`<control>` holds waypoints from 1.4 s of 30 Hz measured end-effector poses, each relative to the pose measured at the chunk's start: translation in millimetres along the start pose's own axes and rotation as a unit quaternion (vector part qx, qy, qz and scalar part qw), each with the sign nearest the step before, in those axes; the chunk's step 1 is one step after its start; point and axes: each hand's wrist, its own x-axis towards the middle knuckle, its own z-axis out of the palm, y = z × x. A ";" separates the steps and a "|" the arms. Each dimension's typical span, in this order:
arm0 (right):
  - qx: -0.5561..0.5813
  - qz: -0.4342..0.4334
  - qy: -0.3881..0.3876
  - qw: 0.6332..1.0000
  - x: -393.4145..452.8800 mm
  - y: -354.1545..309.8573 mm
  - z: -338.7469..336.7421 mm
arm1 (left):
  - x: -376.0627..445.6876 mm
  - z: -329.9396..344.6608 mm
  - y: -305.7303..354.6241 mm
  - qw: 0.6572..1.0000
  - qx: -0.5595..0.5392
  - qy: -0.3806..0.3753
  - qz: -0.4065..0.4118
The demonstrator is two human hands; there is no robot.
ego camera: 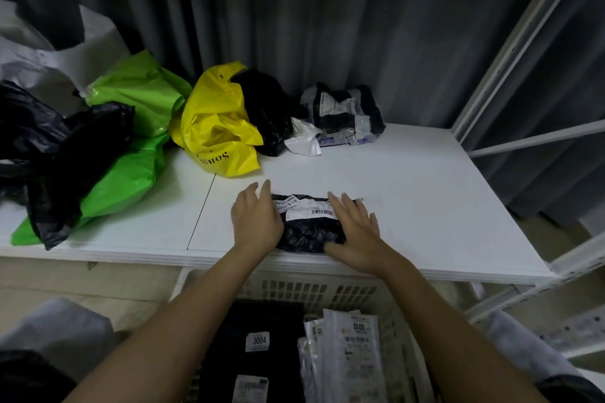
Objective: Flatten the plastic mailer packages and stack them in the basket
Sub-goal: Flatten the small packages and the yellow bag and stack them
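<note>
A small black plastic mailer (307, 232) with white shipping labels lies near the front edge of the white table (425, 193). My left hand (257, 219) rests flat on its left end, fingers spread. My right hand (355, 232) lies flat on its right end, thumb at the near edge. Neither hand grips it. Below the table stands a white slotted basket (327, 291). In it lie a flat black mailer (252, 347) labelled 3004 and grey-white mailers (347, 360) beside it on the right.
More crumpled bags lie at the back of the table: a yellow one (212, 127), a black one (265, 108), green ones (137, 127), black ones (49, 154) at far left, and a grey-and-black mailer (343, 114). A white metal shelf frame (510, 75) stands to the right.
</note>
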 end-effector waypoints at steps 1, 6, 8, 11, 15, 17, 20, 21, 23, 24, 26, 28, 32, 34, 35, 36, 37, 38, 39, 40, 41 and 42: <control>-0.003 0.012 0.024 1.000 2.0 -7.5 -1.7 | -1.0 -0.6 7.9 0.998 0.049 0.010 0.029; -0.064 0.068 0.139 0.986 24.3 -27.7 3.7 | -1.8 1.9 46.2 0.965 0.232 -0.068 0.100; -0.076 0.071 0.128 0.986 36.2 -24.8 11.4 | -0.3 7.7 54.0 0.948 0.273 -0.146 0.075; -0.060 0.070 0.124 0.988 42.1 -17.0 23.8 | 1.3 16.2 59.1 0.941 0.260 -0.217 0.020; -0.100 0.060 0.111 0.987 36.9 -4.0 34.6 | 0.9 27.0 60.2 0.964 0.168 -0.201 0.030; -0.124 0.049 0.112 0.985 37.9 2.3 35.1 | 0.8 33.8 53.5 0.977 0.099 -0.179 0.065; -0.108 0.017 0.157 0.982 41.2 7.1 30.6 | -2.2 49.8 38.3 0.985 0.042 -0.141 0.085; -0.103 0.005 0.170 0.980 43.5 6.9 27.9 | -3.8 54.7 33.8 0.987 0.039 -0.129 0.083; -0.115 -0.016 0.170 0.979 49.6 11.3 26.3 | -7.1 65.1 29.8 0.990 0.042 -0.115 0.076; -0.124 -0.021 0.154 0.980 51.7 13.3 27.6 | -9.0 69.2 28.0 0.990 0.046 -0.108 0.076; -0.124 -0.015 0.118 0.985 53.6 17.9 34.6 | -11.6 74.5 23.2 0.991 0.052 -0.099 0.075; -0.115 0.011 0.100 0.988 52.0 21.3 44.1 | -12.0 77.9 18.0 0.991 0.062 -0.096 0.070; -0.082 0.048 0.104 0.990 49.4 19.4 53.4 | -7.6 76.4 20.1 0.991 0.074 -0.088 0.069; -0.068 0.065 0.101 0.990 49.4 17.3 55.8 | -6.1 75.7 25.2 0.991 0.076 -0.083 0.076; -0.069 0.074 0.098 0.990 49.5 16.9 57.7 | -5.8 76.4 27.6 0.990 0.077 -0.084 0.080; -0.071 0.081 0.096 0.989 49.8 15.9 59.0 | -5.8 78.2 28.5 0.990 0.077 -0.084 0.082; -0.067 0.089 0.097 0.989 49.7 15.3 59.4 | -5.6 80.8 28.6 0.991 0.073 -0.083 0.081; -0.060 0.094 0.099 0.989 50.4 15.1 58.4 | -5.2 83.4 27.9 0.991 0.069 -0.082 0.079; -0.054 0.099 0.101 0.989 50.9 15.3 57.5 | -4.9 85.6 26.1 0.991 0.070 -0.081 0.078; -0.056 0.100 0.101 0.988 51.5 15.9 56.1 | -4.5 87.6 23.9 0.990 0.079 -0.079 0.080; -0.068 0.097 0.101 0.988 51.6 17.1 55.6 | -4.3 88.9 21.7 0.989 0.092 -0.078 0.083; -0.084 0.092 0.104 0.987 51.1 18.3 55.8 | -4.1 89.9 20.0 0.988 0.102 -0.079 0.086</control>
